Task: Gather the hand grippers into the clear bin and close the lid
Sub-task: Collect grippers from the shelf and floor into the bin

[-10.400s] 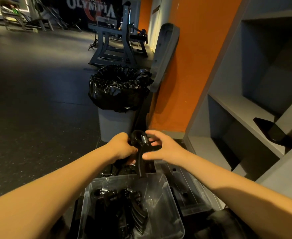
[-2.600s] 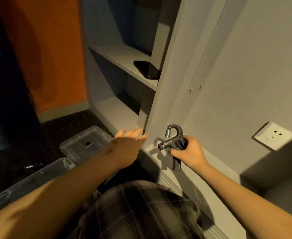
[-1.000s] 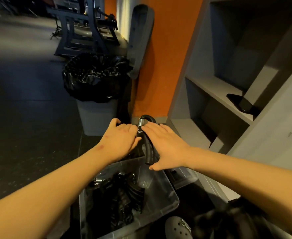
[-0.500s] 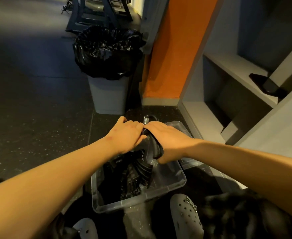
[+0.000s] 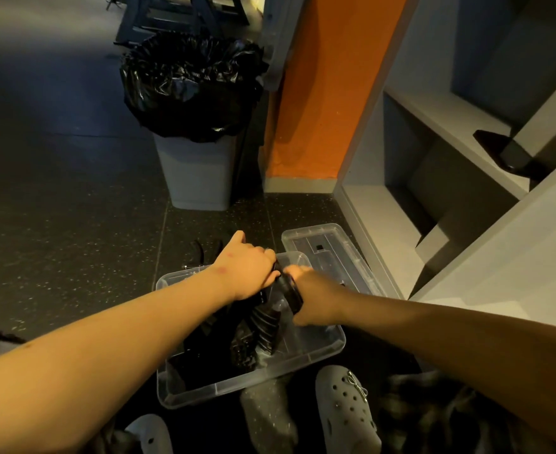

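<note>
A clear bin (image 5: 303, 358) stands open on the dark floor at my feet, with several black hand grippers (image 5: 257, 329) piled inside. Both hands reach over its far half. My right hand (image 5: 316, 296) grips the handle of a black hand gripper (image 5: 291, 291) and holds it low inside the bin. My left hand (image 5: 247, 271) is closed on the same gripper's top end, which my fingers hide. The bin's clear lid (image 5: 329, 253) lies flat on the floor just beyond the bin, to the right. Another black hand gripper (image 5: 204, 252) lies on the floor behind the bin.
A grey trash can with a black liner (image 5: 191, 103) stands ahead. An orange wall (image 5: 322, 93) and grey shelving (image 5: 440, 142) rise to the right, with a dark object (image 5: 503, 150) on one shelf. My grey clogs (image 5: 345, 407) stand close to the bin's near edge.
Both hands have lowered the hand gripper from above the bin's rim down into it. My view has tilted further down, so the bin and my clogs show more fully.
</note>
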